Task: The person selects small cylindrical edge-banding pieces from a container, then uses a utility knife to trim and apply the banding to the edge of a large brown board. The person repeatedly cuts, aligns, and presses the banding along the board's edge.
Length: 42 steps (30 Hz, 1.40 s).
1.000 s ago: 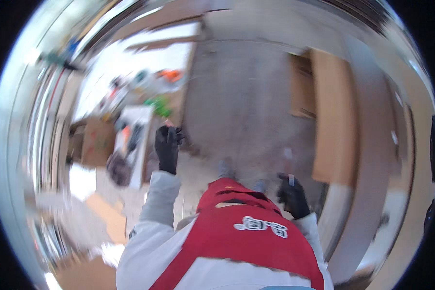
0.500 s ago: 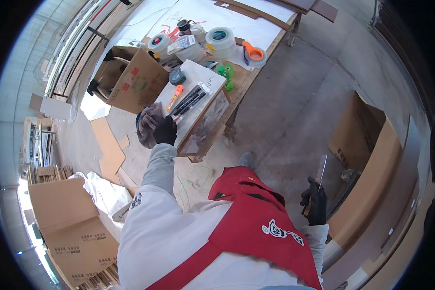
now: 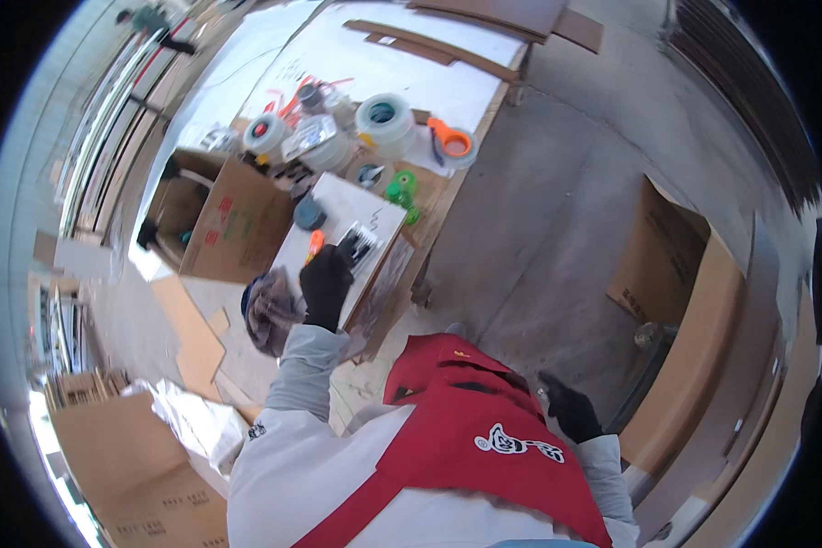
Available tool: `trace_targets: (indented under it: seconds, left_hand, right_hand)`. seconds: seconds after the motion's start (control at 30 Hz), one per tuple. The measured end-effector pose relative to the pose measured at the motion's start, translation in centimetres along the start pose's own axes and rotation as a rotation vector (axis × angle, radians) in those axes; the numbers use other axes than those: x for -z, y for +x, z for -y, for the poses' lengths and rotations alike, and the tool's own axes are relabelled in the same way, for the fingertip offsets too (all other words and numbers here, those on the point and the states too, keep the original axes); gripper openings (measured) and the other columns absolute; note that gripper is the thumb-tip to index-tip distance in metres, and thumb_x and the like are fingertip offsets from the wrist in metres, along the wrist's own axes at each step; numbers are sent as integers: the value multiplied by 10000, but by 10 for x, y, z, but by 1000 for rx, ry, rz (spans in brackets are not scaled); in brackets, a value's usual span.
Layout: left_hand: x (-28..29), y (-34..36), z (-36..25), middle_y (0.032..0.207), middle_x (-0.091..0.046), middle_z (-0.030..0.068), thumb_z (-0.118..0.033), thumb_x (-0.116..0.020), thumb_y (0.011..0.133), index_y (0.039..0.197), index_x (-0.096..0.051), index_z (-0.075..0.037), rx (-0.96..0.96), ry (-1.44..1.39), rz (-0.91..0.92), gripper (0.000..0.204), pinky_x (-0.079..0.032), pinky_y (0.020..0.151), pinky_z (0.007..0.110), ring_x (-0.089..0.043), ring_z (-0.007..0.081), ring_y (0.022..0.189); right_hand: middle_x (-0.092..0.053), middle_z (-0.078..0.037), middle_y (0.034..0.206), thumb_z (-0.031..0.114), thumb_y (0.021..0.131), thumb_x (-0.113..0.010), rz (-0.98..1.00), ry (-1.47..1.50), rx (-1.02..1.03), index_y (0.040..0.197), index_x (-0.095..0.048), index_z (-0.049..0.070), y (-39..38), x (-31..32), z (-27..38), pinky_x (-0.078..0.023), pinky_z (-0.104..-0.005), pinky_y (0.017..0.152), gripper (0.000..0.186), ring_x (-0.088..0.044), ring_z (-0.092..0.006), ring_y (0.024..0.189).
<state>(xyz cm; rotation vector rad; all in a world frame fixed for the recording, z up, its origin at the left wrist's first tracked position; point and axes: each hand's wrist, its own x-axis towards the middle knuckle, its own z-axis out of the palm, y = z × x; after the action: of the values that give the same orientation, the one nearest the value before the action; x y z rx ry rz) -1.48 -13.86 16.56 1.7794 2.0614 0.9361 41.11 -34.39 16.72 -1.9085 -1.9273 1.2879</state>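
An open brown carton (image 3: pixel 233 219) stands against the bench's (image 3: pixel 484 87) left edge. Just right of it a white board (image 3: pixel 338 233) lies on the near end of the bench. The gloved left hand (image 3: pixel 324 288) rests on the board's near edge beside an orange-handled tool (image 3: pixel 313 245) and a dark flat thing (image 3: pixel 358 245); the fingers curl, but whether they grip anything I cannot tell. Tape rolls (image 3: pixel 385 119) sit further up the bench. The gloved right hand (image 3: pixel 571 411) hangs low by the red vest, loosely curled, apparently empty.
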Motion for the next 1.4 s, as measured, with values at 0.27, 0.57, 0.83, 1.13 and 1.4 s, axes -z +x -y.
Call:
trace_targets:
  seconds: [0.27, 0.57, 0.83, 1.13, 1.4]
  left_hand:
    - [-124, -11, -129, 523, -540, 27, -277, -545, 889, 741, -616, -56, -246, -415, 472, 276, -398, 450, 282, -486, 114, 435]
    - [-254, -60, -296, 869, -651, 94, -238, -488, 921, 1212, -510, -17, -636, -639, 755, 366, -451, 553, 259, -582, 120, 569]
    - [-324, -135, -468, 918, -659, 117, -210, -523, 908, 1147, -550, 3, -332, -496, 1425, 322, -479, 509, 243, -628, 153, 621]
    - [-425, -212, -588, 771, -635, 72, -213, -536, 893, 1023, -603, -58, -777, -19, 1698, 214, -485, 478, 234, -602, 131, 565]
    - [-511, -295, -661, 978, -608, 86, -309, -522, 867, 1085, -562, -88, -1837, -181, 1731, 313, -503, 673, 317, -620, 176, 804]
  right_hand:
    - [-646, -111, 810, 561, 896, -341, 412, -272, -409, 1247, -515, 336, -83, 50, -21, -487, -369, 707, 452, -623, -282, 726]
    - [-638, -119, 912, 358, 813, -652, -1005, 173, -759, 1193, -550, 110, -213, -7, -172, -489, -319, 707, 465, -605, -176, 746]
    - [-632, -145, 914, 302, 853, -522, -948, 473, -940, 1042, -603, 122, -141, 27, -271, -481, -427, 704, 274, -605, -296, 824]
    - [-620, -178, 999, 327, 832, -513, -1104, 179, -1000, 971, -635, 108, -118, 1, -330, -421, -472, 841, 287, -565, -360, 956]
    - [-637, -123, 1032, 516, 856, -446, -924, 758, -1054, 1069, -627, 169, -181, 42, -310, -464, -421, 832, 446, -595, -319, 974]
